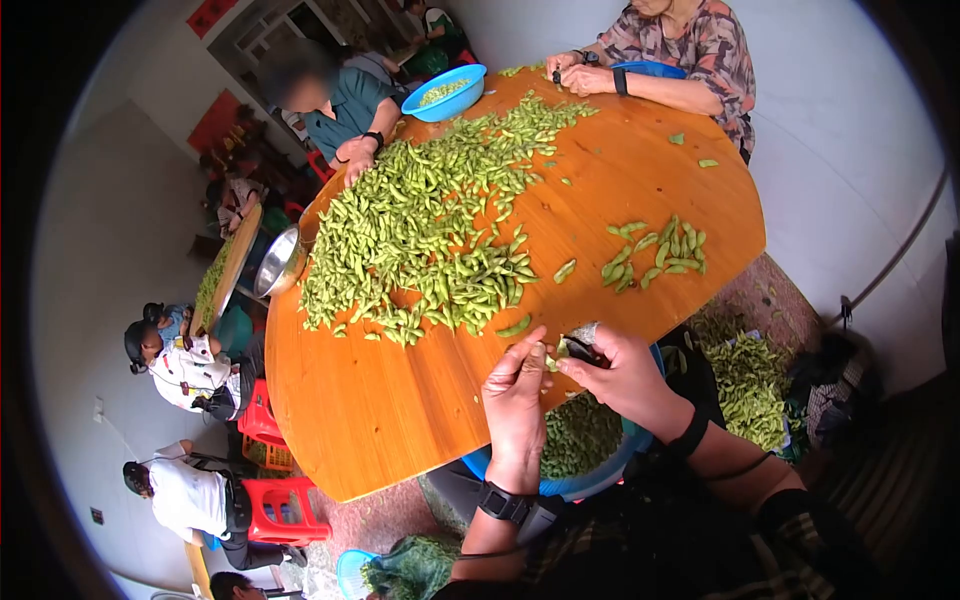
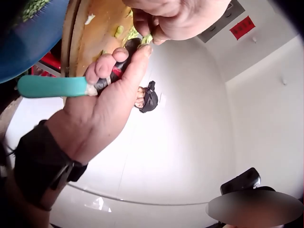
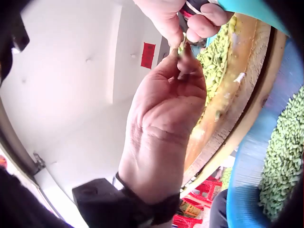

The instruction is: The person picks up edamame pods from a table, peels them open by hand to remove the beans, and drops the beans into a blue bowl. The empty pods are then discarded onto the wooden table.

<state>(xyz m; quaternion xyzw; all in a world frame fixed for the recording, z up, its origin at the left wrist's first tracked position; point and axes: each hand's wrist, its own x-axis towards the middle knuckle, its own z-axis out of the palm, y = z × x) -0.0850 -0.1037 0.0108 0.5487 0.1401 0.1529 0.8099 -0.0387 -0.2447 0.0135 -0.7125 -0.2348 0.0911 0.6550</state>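
Near the table's front edge, my left hand pinches a green bean pod between thumb and fingers. Close against it, my right hand grips a tool with a turquoise handle; its dark end lies by the thumb, mostly hidden. Fingertips of both hands meet around the pod. Beneath them a blue basin holds shelled green beans. Just beyond the hands, a loose pod lies on the wooden table, close to a large heap of pods.
A smaller pod cluster lies at the table's right. Two people sit across, one beside a blue bowl. A metal bowl stands at the left edge. More pods lie at floor level on the right; red stools stand left.
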